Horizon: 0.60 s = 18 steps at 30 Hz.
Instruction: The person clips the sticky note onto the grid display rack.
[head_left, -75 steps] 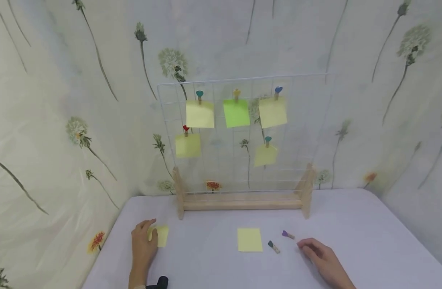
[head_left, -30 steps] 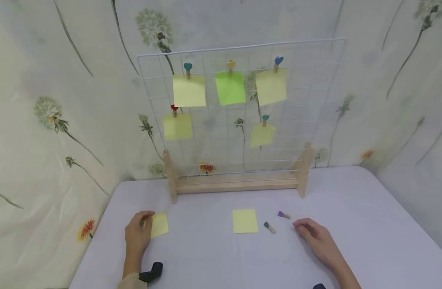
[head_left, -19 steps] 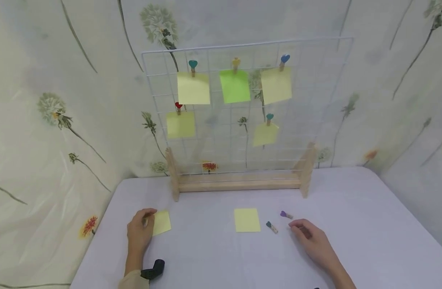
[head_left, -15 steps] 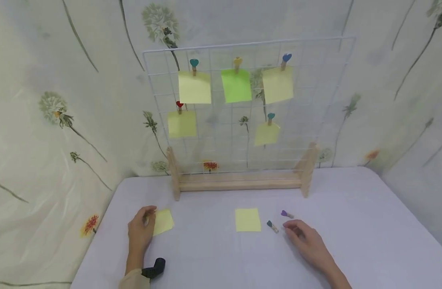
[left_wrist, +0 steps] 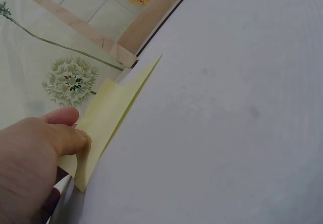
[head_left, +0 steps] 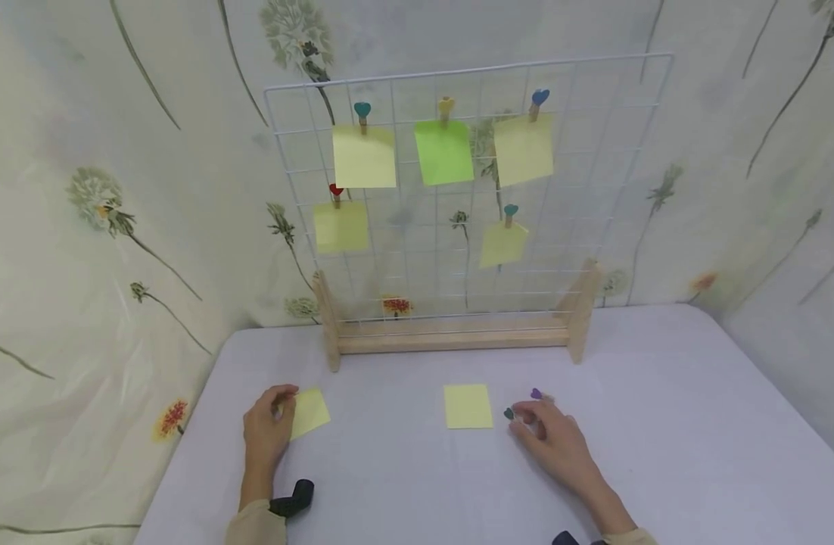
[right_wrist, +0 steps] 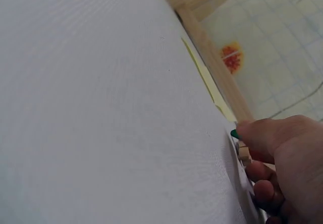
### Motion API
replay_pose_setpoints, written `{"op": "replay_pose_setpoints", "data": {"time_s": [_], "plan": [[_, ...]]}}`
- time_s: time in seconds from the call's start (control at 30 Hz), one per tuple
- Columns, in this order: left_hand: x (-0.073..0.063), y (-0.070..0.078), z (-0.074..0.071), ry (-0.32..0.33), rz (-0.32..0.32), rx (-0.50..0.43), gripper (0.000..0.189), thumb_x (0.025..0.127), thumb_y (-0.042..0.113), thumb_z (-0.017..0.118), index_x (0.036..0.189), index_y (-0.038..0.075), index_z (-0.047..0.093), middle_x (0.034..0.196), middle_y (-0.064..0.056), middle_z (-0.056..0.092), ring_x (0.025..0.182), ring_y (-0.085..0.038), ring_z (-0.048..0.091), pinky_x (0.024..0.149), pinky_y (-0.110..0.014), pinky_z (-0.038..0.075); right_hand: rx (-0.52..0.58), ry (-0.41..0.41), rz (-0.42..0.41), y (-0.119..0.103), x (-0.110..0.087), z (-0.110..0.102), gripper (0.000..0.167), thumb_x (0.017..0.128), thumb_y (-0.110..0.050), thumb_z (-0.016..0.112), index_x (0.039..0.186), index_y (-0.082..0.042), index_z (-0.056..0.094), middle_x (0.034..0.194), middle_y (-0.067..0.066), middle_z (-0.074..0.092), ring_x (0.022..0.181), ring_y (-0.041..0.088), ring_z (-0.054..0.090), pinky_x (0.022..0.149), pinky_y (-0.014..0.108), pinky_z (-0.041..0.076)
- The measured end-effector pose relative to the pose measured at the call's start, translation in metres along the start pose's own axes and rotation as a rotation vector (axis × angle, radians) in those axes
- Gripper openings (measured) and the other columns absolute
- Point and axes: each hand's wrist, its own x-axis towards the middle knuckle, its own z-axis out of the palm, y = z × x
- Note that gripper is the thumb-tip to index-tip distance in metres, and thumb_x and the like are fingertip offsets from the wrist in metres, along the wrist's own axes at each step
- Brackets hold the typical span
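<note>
My left hand (head_left: 269,425) pinches the left edge of a yellow sticky note (head_left: 311,412) at the table's left side. In the left wrist view the note (left_wrist: 108,115) stands tilted off the cloth, with the thumb over its near face. At the right, my right hand (head_left: 556,446) has thumb and fingers around a small wooden clothespin with a green heart (head_left: 508,414). Most of that clothespin is hidden by the fingers; its wooden part (right_wrist: 244,152) shows in the right wrist view. Just beyond the fingers lies a clothespin with a purple heart (head_left: 538,394).
Between the hands another yellow sticky note (head_left: 468,406) lies flat. Behind stands a white wire grid (head_left: 417,250) on a wooden base (head_left: 451,335). Several notes hang there from heart clothespins, among them a green note (head_left: 444,153). A floral cloth (head_left: 730,136) covers the backdrop.
My right hand has moved left from beside the clothespins and taken hold of the green-heart one. My left hand has gripped the left note, which has turned and shifted slightly right.
</note>
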Motion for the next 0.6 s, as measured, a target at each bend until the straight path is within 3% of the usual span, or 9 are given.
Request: {"op": "replay_pose_setpoints", "data": {"time_s": [0.23,0.6], "plan": [[0.003,-0.0002,0.0014,0.01,0.013,-0.008,0.015,0.091,0.014,0.06,0.104,0.02,0.067,0.101,-0.002,0.07,0.105,-0.023,0.062,0.093,-0.043,0.043,-0.015,0.039,-0.051,0.0003,0.0045,0.0015,0.022,0.085,-0.03,0.069,0.105,-0.023,0.065,0.089,-0.01,0.061,0.064,0.004,0.041,0.064,0.025,0.029],[0.0026,-0.0008,0.0007,-0.017,0.004,0.008,0.019,0.089,0.016,0.063,0.107,0.021,0.067,0.103,-0.001,0.07,0.106,-0.023,0.061,0.093,-0.043,0.041,-0.007,0.017,0.028,-0.0023,-0.0032,-0.0033,0.015,0.083,-0.02,0.07,0.095,-0.016,0.063,0.1,0.0,0.057,0.074,0.009,0.048,0.062,0.021,0.042]]}}
